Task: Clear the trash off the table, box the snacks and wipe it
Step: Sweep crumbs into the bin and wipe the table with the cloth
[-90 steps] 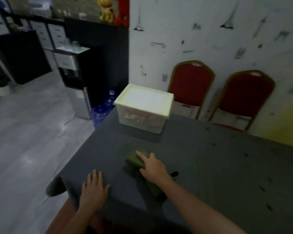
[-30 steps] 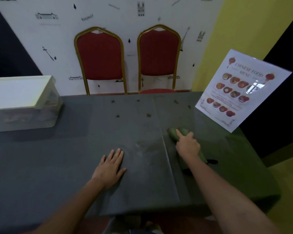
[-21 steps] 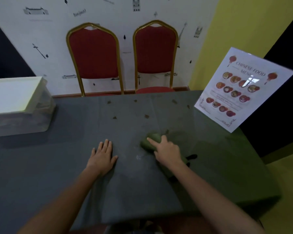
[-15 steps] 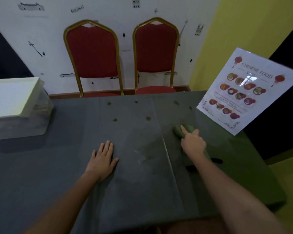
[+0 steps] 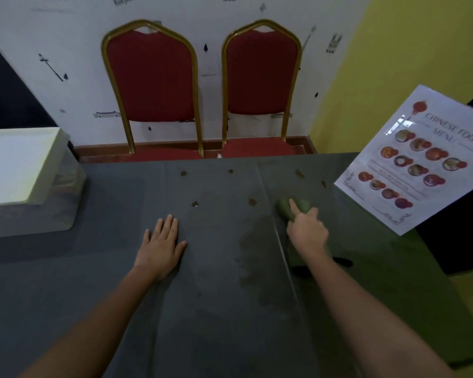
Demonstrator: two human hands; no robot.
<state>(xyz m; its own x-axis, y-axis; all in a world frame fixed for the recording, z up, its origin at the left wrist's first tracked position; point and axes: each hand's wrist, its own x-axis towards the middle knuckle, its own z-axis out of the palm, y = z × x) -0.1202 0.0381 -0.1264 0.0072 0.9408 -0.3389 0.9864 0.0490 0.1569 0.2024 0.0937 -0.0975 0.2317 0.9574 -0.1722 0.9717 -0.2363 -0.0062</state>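
Wiping seems underway: the right hand presses a folded green cloth onto the dark grey-clothed worktop near the laminated menu sheet, while the left hand, fingers flat, likely steadies it.

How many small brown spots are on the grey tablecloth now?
6 visible: three along the far edge, one beside the menu sheet, and two nearer the hands. The green cloth may hide others.
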